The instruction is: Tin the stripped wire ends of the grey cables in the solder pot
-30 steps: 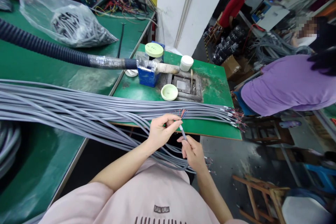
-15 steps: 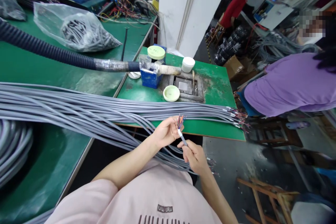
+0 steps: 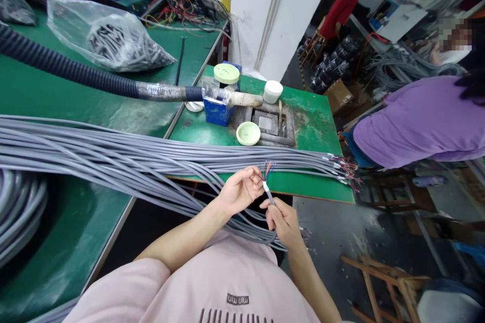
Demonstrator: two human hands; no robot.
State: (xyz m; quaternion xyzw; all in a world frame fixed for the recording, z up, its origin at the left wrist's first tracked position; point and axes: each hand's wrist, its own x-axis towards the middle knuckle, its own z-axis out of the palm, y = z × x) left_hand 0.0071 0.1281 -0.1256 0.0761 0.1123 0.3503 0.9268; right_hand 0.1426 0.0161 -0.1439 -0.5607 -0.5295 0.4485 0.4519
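Note:
My right hand (image 3: pixel 281 219) is closed around a grey cable (image 3: pixel 270 196) just below its stripped end. White tape wraps the cable there, and thin coloured wires (image 3: pixel 268 167) fan out above it. With thumb and fingertips my left hand (image 3: pixel 242 189) pinches one or more of the dark reddish wires, to the left of the others. Behind my hands a thick bundle of grey cables (image 3: pixel 182 154) lies across the green bench, its stripped wire ends (image 3: pixel 344 165) at the right. More cables hang below my forearms.
A black corrugated hose (image 3: pixel 94 78) reaches over the bench to a blue box (image 3: pixel 219 112). Near it are a pale green dish (image 3: pixel 248 133), a white tub (image 3: pixel 272 92) and a square recessed pot (image 3: pixel 268 124). A person in purple (image 3: pixel 424 121) is at the right; a wooden stool (image 3: pixel 379 277) stands below.
The held cable end has shifted slightly right with my right hand. Its wires are spread wider, and my left fingertips now pinch wire at the left of the fan.

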